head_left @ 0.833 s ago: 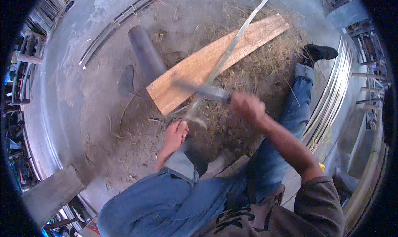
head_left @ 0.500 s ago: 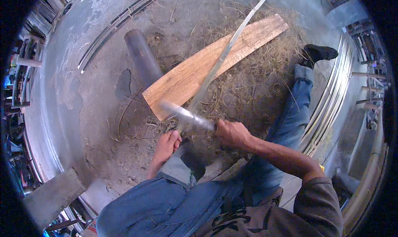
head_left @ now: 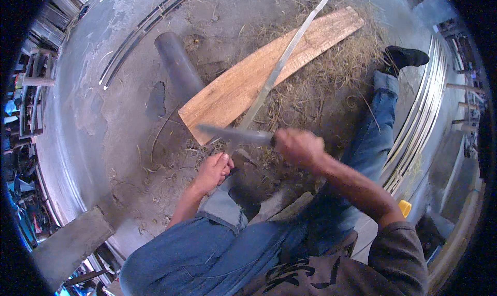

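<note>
My right hand (head_left: 299,147) is closed round the handle of a knife (head_left: 239,135), whose long blade is blurred and points left. The blade lies across the near part of a pale, bamboo-like strip (head_left: 282,63); I cannot tell whether it touches. The fingers of my left hand (head_left: 213,172) pinch the strip's near end, just below the blade. From there the strip runs up and to the right, over a wooden board (head_left: 228,97). A dark pipe (head_left: 176,60) lies with one end against the board's left side.
Curly shavings (head_left: 341,73) litter the concrete floor round the board. My outstretched leg (head_left: 375,120) lies to the right, with a bundle of pale strips (head_left: 414,120) beyond it. Two thin strips (head_left: 135,42) lie at the far left. A concrete block (head_left: 72,247) sits at the lower left.
The knife has swung from a downward slant to nearly level, its blade still over the strip. My left hand and forearm appear slightly higher, still pinching the strip.
</note>
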`<state>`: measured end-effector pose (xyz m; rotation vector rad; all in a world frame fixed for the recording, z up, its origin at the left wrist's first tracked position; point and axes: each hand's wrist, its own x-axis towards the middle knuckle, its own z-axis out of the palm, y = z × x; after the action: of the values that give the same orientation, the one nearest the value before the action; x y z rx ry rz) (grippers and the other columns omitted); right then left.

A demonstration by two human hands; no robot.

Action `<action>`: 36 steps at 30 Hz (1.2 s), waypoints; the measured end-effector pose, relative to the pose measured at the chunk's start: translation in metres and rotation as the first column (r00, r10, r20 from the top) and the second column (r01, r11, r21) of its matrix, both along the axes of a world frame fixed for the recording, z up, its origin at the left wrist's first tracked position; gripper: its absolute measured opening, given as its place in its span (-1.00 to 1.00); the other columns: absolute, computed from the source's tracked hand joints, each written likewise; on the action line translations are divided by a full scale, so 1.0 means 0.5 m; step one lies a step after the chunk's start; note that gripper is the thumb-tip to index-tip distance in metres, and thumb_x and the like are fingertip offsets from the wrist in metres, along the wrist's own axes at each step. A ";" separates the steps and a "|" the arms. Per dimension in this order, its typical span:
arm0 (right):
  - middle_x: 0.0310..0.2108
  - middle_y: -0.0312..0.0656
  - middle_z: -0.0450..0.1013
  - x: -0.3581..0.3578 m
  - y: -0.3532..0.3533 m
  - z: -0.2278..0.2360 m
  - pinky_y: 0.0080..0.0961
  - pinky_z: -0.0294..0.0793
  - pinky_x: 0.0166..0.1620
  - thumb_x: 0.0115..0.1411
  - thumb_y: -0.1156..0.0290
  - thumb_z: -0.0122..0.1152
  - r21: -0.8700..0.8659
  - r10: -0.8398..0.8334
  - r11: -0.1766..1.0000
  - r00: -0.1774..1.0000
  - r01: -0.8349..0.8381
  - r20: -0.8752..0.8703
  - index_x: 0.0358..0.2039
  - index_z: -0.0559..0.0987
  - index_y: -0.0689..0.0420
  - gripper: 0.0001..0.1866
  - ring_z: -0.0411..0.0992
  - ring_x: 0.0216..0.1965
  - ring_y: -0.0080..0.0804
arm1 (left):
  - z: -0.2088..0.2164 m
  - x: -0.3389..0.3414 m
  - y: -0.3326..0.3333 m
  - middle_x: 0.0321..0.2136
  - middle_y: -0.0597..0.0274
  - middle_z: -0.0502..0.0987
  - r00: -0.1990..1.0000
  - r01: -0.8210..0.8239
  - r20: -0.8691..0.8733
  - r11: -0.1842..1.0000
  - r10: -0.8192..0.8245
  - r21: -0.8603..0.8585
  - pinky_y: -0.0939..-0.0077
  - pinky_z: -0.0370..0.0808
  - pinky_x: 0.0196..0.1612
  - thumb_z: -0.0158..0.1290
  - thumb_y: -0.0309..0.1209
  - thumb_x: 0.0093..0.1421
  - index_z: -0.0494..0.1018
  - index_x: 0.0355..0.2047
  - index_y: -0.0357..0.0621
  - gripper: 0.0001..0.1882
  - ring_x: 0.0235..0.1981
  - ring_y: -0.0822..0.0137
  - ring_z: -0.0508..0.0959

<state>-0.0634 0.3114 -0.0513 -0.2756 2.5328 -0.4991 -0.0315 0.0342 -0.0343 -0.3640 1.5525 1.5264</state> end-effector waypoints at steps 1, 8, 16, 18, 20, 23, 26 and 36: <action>-0.53 -0.07 0.44 -0.033 0.007 0.029 -0.08 0.46 -0.44 0.04 0.38 -0.01 0.084 -0.022 0.996 0.994 0.013 0.106 -0.45 0.35 0.19 -0.86 0.48 -0.44 -0.04 | 0.008 0.011 -0.005 -0.72 0.50 0.16 1.000 0.008 -0.016 0.999 -0.009 -0.050 0.71 0.10 -0.69 -0.30 -0.18 0.31 0.30 -0.42 -0.13 -0.68 -0.72 0.64 0.12; -0.45 -0.04 0.44 -0.033 0.072 -0.032 -0.16 0.47 -0.49 0.02 0.38 0.01 0.240 0.255 0.940 0.967 -0.243 -0.020 -0.33 0.37 0.20 -0.79 0.46 -0.38 -0.08 | 0.047 0.002 0.036 -0.73 0.48 0.17 0.993 0.080 -0.067 0.974 -0.096 -0.211 0.68 0.08 -0.69 -0.30 -0.17 0.31 0.27 -0.50 -0.12 -0.65 -0.73 0.63 0.12; -0.49 0.00 0.47 -0.098 0.092 0.064 -0.11 0.47 -0.44 0.11 0.29 -0.07 0.100 -0.068 0.993 0.997 0.065 0.028 -0.33 0.33 0.16 -0.80 0.49 -0.40 -0.04 | 0.031 0.017 0.042 -0.72 0.43 0.22 0.993 0.073 -0.084 0.983 -0.088 -0.168 0.65 0.17 -0.63 -0.28 -0.13 0.30 0.28 -0.50 -0.13 -0.63 -0.70 0.59 0.18; -0.51 -0.02 0.43 -0.043 0.093 -0.017 -0.12 0.45 -0.45 0.05 0.38 -0.02 0.127 -0.005 0.992 0.999 0.010 -0.041 -0.41 0.31 0.18 -0.85 0.47 -0.41 -0.06 | 0.020 -0.002 0.061 -0.71 0.42 0.23 0.988 0.070 -0.126 0.986 -0.090 -0.149 0.65 0.19 -0.62 -0.28 -0.13 0.30 0.28 -0.50 -0.13 -0.63 -0.69 0.58 0.21; -0.52 -0.05 0.43 -0.017 0.051 0.003 -0.18 0.46 -0.47 0.06 0.38 -0.04 0.091 0.064 0.994 0.998 -0.062 -0.015 -0.43 0.33 0.15 -0.88 0.49 -0.40 -0.14 | 0.006 0.003 0.050 -0.71 0.42 0.24 0.985 0.070 -0.144 0.980 -0.097 -0.184 0.64 0.22 -0.61 -0.28 -0.13 0.30 0.28 -0.51 -0.13 -0.62 -0.68 0.57 0.23; -0.58 -0.09 0.40 -0.053 0.136 -0.088 -0.20 0.45 -0.45 0.11 0.39 -0.11 0.126 0.041 0.991 0.997 -0.033 -0.065 -0.45 0.34 0.14 -0.90 0.49 -0.43 -0.16 | 0.025 0.010 0.060 -0.70 0.40 0.26 0.977 0.105 -0.166 0.977 -0.137 -0.186 0.62 0.25 -0.59 -0.29 -0.12 0.30 0.29 -0.51 -0.13 -0.61 -0.66 0.55 0.27; -0.65 -0.14 0.36 -0.038 0.049 -0.002 -0.31 0.42 -0.57 0.16 0.37 -0.14 -0.094 0.014 0.995 0.997 -0.022 -0.082 -0.47 0.34 0.12 -0.86 0.43 -0.57 -0.26 | 0.010 0.001 0.047 -0.70 0.41 0.26 0.977 0.082 -0.177 0.976 -0.119 -0.204 0.62 0.25 -0.59 -0.29 -0.11 0.29 0.29 -0.51 -0.13 -0.61 -0.67 0.55 0.26; -0.70 -0.40 0.27 -0.021 0.099 -0.096 -0.54 0.28 -0.72 -0.01 0.41 0.02 0.267 0.458 0.889 0.741 -0.373 -0.491 -0.55 0.36 0.10 -0.93 0.25 -0.71 -0.54 | 0.001 0.015 0.047 -0.69 0.39 0.26 0.977 0.092 -0.163 0.960 -0.139 -0.266 0.64 0.22 -0.59 -0.27 -0.09 0.28 0.29 -0.52 -0.13 -0.60 -0.67 0.56 0.23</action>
<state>-0.0739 0.3611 -0.0992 -1.0354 2.8922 -0.0365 -0.0241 0.0579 -0.0339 -0.2802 1.8892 1.2984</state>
